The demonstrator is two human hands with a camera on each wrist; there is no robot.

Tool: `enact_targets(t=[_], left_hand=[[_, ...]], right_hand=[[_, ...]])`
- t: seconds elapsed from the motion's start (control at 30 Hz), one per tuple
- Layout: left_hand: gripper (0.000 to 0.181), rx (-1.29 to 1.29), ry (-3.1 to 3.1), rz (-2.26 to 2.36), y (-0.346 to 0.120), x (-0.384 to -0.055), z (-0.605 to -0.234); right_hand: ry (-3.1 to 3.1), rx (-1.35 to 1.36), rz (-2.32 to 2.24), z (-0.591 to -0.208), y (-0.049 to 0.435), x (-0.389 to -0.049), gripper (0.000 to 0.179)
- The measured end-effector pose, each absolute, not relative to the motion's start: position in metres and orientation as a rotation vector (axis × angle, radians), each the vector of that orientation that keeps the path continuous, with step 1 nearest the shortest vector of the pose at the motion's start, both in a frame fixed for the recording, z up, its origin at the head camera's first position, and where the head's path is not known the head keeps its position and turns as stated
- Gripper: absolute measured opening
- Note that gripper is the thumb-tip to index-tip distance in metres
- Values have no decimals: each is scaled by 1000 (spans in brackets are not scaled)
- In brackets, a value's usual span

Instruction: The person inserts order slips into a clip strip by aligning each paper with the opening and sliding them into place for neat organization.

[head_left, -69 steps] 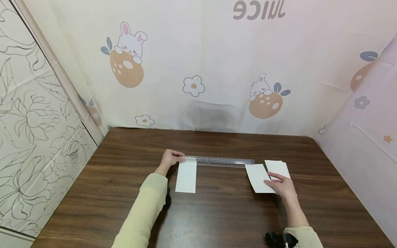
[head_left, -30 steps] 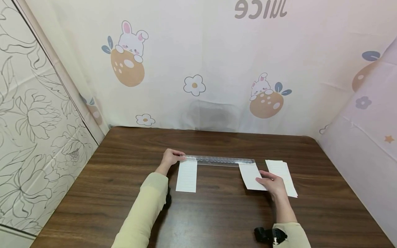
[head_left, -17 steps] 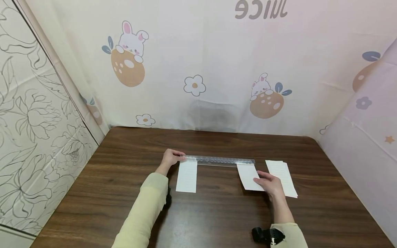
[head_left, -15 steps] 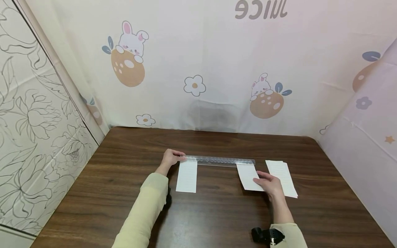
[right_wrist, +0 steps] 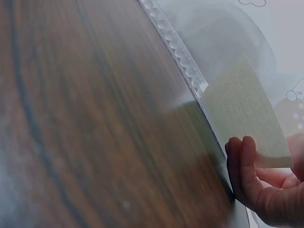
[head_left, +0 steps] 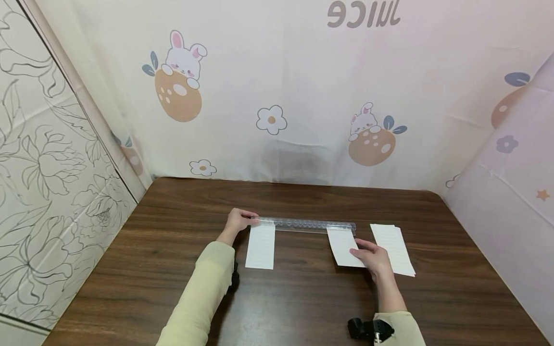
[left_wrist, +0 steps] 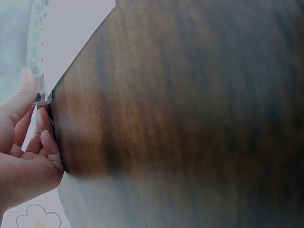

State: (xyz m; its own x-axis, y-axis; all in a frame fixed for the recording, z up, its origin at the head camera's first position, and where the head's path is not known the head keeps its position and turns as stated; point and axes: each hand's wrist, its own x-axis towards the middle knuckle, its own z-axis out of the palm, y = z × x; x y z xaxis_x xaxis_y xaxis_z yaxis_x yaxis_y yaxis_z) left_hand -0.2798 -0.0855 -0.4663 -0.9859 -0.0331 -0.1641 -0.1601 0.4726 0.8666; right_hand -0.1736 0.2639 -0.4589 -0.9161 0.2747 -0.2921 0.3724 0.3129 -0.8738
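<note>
A clear plastic ticket rail (head_left: 303, 225) with a row of round balls inside lies across the table. My left hand (head_left: 238, 220) pinches its left end, thumb on top in the left wrist view. From that end hangs a white ruled paper slip (head_left: 260, 247), its top edge under the rail. My right hand (head_left: 374, 258) pinches the right edge of a second paper slip (head_left: 343, 248), thumb above and fingers beneath. That slip bows a little, its top edge at the rail's right part; faint printed lines show on its underside (right_wrist: 247, 109) in the right wrist view.
Several ruled paper slips (head_left: 396, 252) lie in a loose stack right of the right hand. The brown wooden table (head_left: 294, 307) runs back to a patterned curtain (head_left: 303, 86). A flower-patterned panel (head_left: 52, 158) stands along the left.
My right hand has carried the slip left from beside the stack, bringing its top edge to the rail and then sliding it slightly further left. The left hand and rail have stayed put.
</note>
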Motion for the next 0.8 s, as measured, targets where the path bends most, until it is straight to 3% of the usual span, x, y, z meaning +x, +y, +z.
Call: enact_targets(t=[0.8], left_hand=[[15,-176,2571,1541,-86,-279,-465]], right_hand=[[2445,626,-1723,-459,253,-176,51]])
